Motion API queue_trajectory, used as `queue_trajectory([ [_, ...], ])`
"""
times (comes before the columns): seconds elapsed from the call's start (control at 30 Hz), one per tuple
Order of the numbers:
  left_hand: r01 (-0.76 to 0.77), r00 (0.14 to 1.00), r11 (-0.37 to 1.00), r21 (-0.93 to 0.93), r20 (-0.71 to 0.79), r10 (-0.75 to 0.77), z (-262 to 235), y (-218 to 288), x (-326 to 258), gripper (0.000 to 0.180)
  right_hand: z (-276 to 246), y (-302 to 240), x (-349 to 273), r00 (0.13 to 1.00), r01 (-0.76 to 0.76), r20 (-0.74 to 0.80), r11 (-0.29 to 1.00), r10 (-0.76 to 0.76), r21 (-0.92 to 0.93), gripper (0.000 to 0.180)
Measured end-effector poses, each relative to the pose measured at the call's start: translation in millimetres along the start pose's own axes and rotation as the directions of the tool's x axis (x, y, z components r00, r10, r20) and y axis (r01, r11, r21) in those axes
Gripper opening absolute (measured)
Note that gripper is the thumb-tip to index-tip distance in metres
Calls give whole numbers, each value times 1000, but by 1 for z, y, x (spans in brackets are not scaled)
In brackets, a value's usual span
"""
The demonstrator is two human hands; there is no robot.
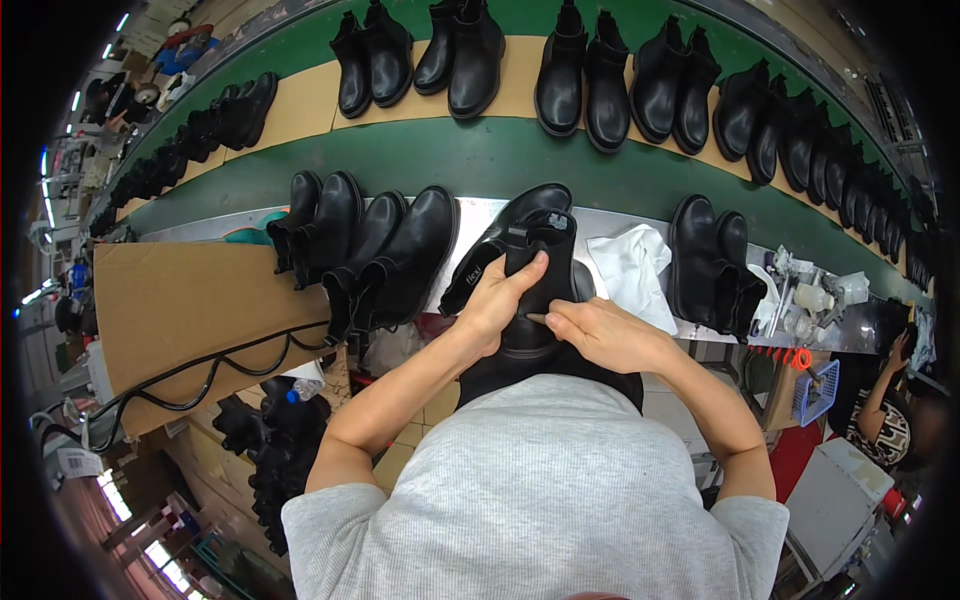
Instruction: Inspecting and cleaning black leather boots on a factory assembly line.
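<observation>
My left hand (492, 303) is closed round the shaft of a black ankle boot (545, 285), its thumb lying over the leather near the top opening. The boot is held upright in front of my body, toe toward me. My right hand (612, 335) pinches a thin, brownish stick-like tool (537, 317), whose tip touches or nearly touches the boot's lower front. Its exact kind is too small to tell. Just behind my left hand another black boot (470, 275) lies on the metal bench edge, partly covered by the held one.
Black boots (405, 265) stand to the left on the bench, and another pair (708, 265) to the right beside a white cloth (632, 265). Farther off, boots line a green conveyor (420, 150). Cardboard (190, 310) is at left; a co-worker's arm (885, 385) shows far right.
</observation>
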State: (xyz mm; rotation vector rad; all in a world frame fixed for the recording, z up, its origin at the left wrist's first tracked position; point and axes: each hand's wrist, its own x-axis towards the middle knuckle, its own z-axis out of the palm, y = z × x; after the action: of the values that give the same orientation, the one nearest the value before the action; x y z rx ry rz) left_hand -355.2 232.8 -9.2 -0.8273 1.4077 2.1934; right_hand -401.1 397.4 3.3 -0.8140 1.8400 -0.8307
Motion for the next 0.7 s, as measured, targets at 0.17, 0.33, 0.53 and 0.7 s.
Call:
queue_trajectory([
  [0.17,17,1000,1000,16,-15,-17,2,0,-1,28,4,-11,1,998,-12,-64,997,7,-72,45],
  [0.33,18,1000,1000,3,2,-18,-1,0,0,27,0,0,-1,1000,7,-25,995,-9,-101,41],
  [0.53,14,1000,1000,2,2,-14,3,2,1,26,2,-8,0,997,46,-47,971,-58,-233,36],
  [0.7,67,998,998,-6,3,-67,3,10,2,28,-6,-26,-7,997,-56,-64,911,33,-408,36],
])
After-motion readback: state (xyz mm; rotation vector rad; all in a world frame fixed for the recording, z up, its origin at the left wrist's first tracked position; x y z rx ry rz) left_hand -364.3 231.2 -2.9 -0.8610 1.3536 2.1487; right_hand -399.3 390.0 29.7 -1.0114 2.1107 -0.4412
